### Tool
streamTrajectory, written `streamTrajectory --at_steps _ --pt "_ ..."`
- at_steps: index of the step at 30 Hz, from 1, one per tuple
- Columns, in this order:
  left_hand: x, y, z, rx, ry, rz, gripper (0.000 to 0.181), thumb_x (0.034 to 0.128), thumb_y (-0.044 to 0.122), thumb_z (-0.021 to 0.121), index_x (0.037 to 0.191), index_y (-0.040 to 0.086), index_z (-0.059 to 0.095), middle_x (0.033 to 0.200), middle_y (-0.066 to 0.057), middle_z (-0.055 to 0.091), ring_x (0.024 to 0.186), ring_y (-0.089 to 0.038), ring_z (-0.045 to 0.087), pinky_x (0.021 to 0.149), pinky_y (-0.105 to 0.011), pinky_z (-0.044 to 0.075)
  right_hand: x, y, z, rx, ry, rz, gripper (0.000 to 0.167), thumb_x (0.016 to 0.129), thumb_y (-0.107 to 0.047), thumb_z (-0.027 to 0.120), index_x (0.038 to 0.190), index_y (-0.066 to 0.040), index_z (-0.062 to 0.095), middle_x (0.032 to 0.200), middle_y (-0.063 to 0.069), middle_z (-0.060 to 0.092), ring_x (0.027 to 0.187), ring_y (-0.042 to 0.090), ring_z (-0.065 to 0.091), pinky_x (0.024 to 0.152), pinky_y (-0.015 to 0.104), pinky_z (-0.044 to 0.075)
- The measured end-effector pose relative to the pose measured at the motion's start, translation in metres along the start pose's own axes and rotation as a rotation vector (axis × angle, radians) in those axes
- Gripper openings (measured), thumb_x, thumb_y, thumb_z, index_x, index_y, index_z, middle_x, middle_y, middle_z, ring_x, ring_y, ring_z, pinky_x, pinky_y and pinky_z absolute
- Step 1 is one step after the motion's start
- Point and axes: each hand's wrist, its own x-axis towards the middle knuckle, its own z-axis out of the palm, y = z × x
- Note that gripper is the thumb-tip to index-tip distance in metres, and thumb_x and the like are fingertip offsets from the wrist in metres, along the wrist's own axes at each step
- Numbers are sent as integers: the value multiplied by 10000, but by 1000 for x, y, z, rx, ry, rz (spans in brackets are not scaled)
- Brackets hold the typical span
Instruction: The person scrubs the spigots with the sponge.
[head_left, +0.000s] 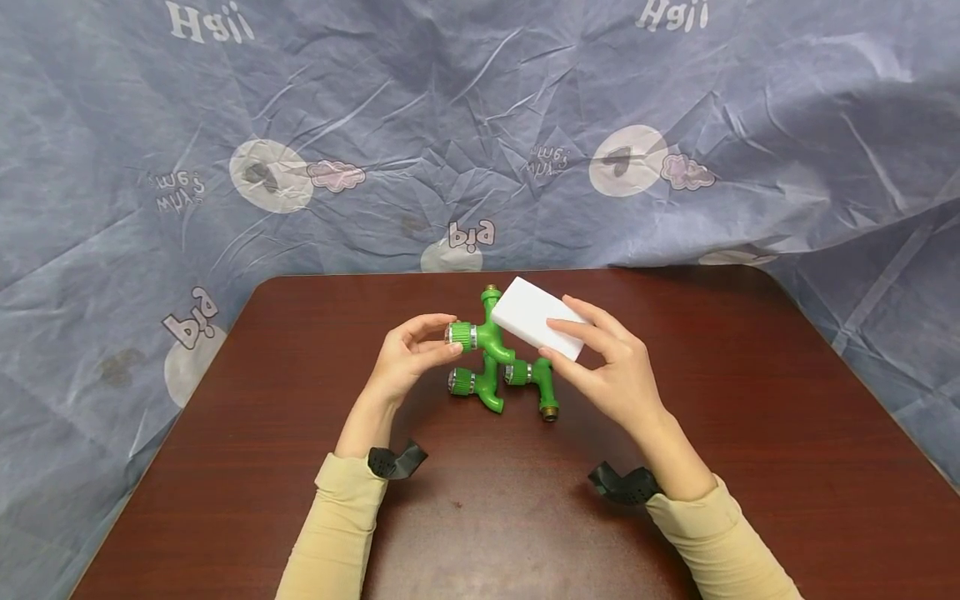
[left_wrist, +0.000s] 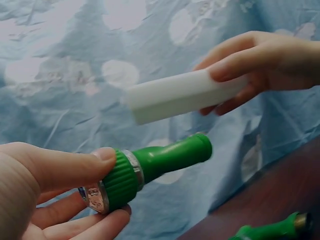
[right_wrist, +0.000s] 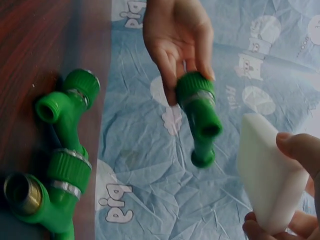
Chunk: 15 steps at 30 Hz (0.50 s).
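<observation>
My left hand [head_left: 405,354] pinches the ribbed knob of a green tap [head_left: 491,335] between thumb and fingers, holding it up above the table. The tap's brass-tipped inlet points away from me in the head view. In my right hand [head_left: 611,362] is a white sponge block [head_left: 536,317], gripped at one end by thumb and fingers. The block's free end is close to the tap; the left wrist view shows a gap between the sponge [left_wrist: 175,96] and the tap [left_wrist: 175,156]. Two more green taps, a left one [head_left: 487,390] and a right one [head_left: 546,385], lie on the table below.
The dark red-brown table [head_left: 465,517] reaches back to a wrinkled blue-grey printed cloth [head_left: 420,108]. Black straps with small devices sit on both wrists, the left strap [head_left: 397,460] and the right strap [head_left: 624,483].
</observation>
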Motion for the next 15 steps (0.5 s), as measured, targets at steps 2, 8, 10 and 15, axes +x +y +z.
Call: streamTrajectory --at_steps 2,8,10,15 --pt "0 0 6 -5 -14 7 461 757 -123 669 1194 -134 523 1060 -47 622 819 -142 670 727 -260 549 -1 -2 3 11 -22 -29 340 670 -102 823 999 -118 740 1202 111 615 1049 265 604 878 147 422" --pt "-1 0 19 -43 -67 31 454 755 -164 654 1188 -146 518 1072 -47 611 832 -153 670 687 -247 549 -4 -6 11 16 -102 -104 303 718 -175 808 1009 -124 737 1216 126 606 1066 270 596 853 260 473" --pt "-2 1 21 -52 -74 38 454 752 -169 652 1185 -148 519 1076 -54 612 834 -157 670 681 -249 551 -4 -6 12 2 -105 -109 297 724 -181 805 1008 -123 738 1221 122 604 1066 269 596 835 291 484" --pt "-3 5 22 -53 -78 46 450 755 -150 655 1184 -152 520 1075 -60 618 836 -152 670 691 -270 556 -3 -2 10 -75 -22 -64 297 702 -145 811 990 -112 745 1213 118 609 1055 272 602 809 303 485"
